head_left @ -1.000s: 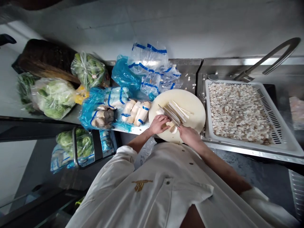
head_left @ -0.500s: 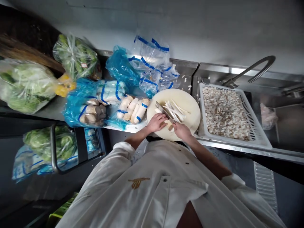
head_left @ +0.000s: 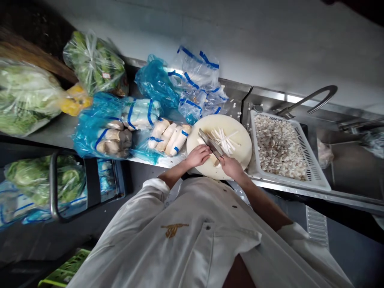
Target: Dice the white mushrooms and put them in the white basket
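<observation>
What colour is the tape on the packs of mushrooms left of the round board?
The tape is blue, seen best in the head view.

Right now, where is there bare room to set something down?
The widest bare stretch is the sink basin, right of the white basket. Smaller patches: the cutting board's right edge, beyond the white strips, and the counter between the cabbage bag and blue bag. Crowded: left of the board, with wrapped mushrooms, and around the knife.
</observation>
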{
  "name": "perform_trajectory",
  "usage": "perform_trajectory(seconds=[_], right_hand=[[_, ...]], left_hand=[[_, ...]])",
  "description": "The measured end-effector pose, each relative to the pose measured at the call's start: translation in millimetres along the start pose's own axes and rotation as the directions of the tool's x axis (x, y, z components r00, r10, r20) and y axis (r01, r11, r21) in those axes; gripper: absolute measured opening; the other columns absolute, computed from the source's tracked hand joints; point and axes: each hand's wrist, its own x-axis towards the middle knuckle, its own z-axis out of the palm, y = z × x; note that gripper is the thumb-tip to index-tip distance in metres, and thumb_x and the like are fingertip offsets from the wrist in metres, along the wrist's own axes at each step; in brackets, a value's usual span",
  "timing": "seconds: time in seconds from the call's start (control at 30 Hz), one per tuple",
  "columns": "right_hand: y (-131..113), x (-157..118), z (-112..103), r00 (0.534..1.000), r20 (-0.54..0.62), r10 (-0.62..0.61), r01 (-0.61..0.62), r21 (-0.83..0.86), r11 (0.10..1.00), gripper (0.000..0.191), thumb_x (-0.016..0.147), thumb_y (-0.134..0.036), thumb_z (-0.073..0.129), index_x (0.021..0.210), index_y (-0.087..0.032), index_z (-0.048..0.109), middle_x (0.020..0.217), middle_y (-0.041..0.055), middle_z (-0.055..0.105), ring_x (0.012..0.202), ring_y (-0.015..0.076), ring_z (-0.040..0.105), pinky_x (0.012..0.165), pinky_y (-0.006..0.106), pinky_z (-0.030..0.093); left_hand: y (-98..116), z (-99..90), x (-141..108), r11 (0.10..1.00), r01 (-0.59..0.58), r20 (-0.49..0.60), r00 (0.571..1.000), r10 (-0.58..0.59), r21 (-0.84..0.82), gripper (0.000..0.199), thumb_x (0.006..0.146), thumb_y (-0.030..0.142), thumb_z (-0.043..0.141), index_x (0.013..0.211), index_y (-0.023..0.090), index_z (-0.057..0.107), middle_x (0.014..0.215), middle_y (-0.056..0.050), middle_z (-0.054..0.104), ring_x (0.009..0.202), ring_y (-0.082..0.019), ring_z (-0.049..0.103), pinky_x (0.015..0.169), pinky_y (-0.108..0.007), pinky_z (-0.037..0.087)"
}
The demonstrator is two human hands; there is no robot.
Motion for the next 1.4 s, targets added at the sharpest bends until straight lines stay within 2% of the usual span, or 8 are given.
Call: perform_trajectory(seconds=[0.27,0.47,0.67,0.97,1.17,1.27,1.33,1.4], right_hand=[[23.9,-35.5,-3.5,0.998,-0.038,-0.042,0.042,-0.009,0.999,0.045,0.114,-0.047,0.034,0.12,-0.02,0.07,0.103,0.0134,0.08,0.093,0.025,0.074,0.077,0.028,0.041],[18.1,5.9,21.4,0.997,0.001,-0.072,0.071,0.092,0.993,0.042,0.115,-0.039,0.035,0.127,-0.018,0.07,0.118,0.0118,0.079,0.108,0.0226,0.072,0.087,0.026,0.043],[39.1,26.8,4.9,0.99,-0.043,-0.132,0.138,0.174,0.975,0.043,0.114,-0.043,0.038,0.112,-0.019,0.074,0.114,0.0104,0.08,0.106,0.0222,0.072,0.083,0.025,0.042],[72.8,-7.9,17.5,0.986,-0.161,-0.03,0.066,0.224,0.972,0.042,0.114,-0.042,0.035,0.105,-0.019,0.07,0.105,0.0121,0.079,0.098,0.0239,0.072,0.081,0.027,0.041],[79.1,-22.0,23.0,0.984,-0.179,-0.006,0.076,0.385,0.92,0.039,0.109,-0.045,0.037,0.092,-0.022,0.064,0.093,0.0102,0.076,0.09,0.0243,0.07,0.08,0.03,0.043],[74.9,-25.8,20.2,0.993,-0.112,0.028,0.055,0.674,0.736,0.044,0.106,-0.057,0.037,0.083,-0.025,0.055,0.072,0.0035,0.065,0.07,0.0212,0.063,0.068,0.03,0.044],[67.8,-27.7,18.7,1.0,0.013,-0.024,-0.001,0.887,0.461,0.047,0.103,-0.068,0.039,0.08,-0.027,0.046,0.058,-0.004,0.05,0.051,0.0165,0.049,0.055,0.028,0.041],[59.9,-27.0,17.3,0.982,0.126,-0.14,-0.101,0.98,0.173,0.051,0.096,-0.076,0.049,0.081,-0.028,0.04,0.054,-0.0101,0.039,0.041,0.0117,0.033,0.045,0.026,0.034]], left_hand=[[-5.2,9.4,-8.0,0.998,0.061,-0.076,0.995,-0.06,0.0,0.034,0.107,0.043,0.052,0.13,0.027,0.072,0.135,-0.011,0.066,0.138,-0.029,0.056,0.12,-0.055,0.046],[-8.7,8.7,-5.3,0.997,0.074,-0.079,0.994,-0.075,-0.017,0.033,0.106,0.041,0.056,0.131,0.027,0.072,0.137,-0.011,0.066,0.139,-0.029,0.055,0.123,-0.056,0.044],[-3.0,-0.2,4.8,0.997,0.024,-0.007,1.0,-0.023,0.076,0.038,0.105,0.031,0.053,0.14,0.024,0.067,0.143,-0.012,0.064,0.142,-0.029,0.054,0.122,-0.056,0.045],[10.2,-3.3,-2.0,0.995,0.084,-0.014,0.996,-0.084,0.047,0.044,0.105,0.039,0.057,0.147,0.028,0.062,0.15,-0.009,0.061,0.148,-0.029,0.05,0.128,-0.057,0.04],[29.3,-1.2,1.0,0.999,-0.002,0.117,0.993,0.006,-0.035,0.04,0.105,0.044,0.059,0.141,0.031,0.067,0.147,-0.007,0.065,0.15,-0.028,0.049,0.128,-0.053,0.039],[38.5,1.0,15.4,0.949,0.234,-0.086,0.963,-0.257,-0.209,0.041,0.11,0.05,0.047,0.134,0.027,0.069,0.141,-0.008,0.069,0.144,-0.027,0.055,0.125,-0.053,0.042],[45.9,4.6,32.9,0.78,0.389,-0.177,0.832,-0.526,-0.491,0.054,0.112,0.058,0.032,0.137,0.023,0.065,0.138,-0.01,0.07,0.137,-0.028,0.062,0.12,-0.054,0.048],[54.4,9.4,54.2,0.504,0.418,-0.052,0.729,-0.683,-0.756,0.067,0.111,0.065,0.023,0.138,0.02,0.064,0.13,-0.011,0.074,0.126,-0.029,0.069,0.11,-0.053,0.056]])
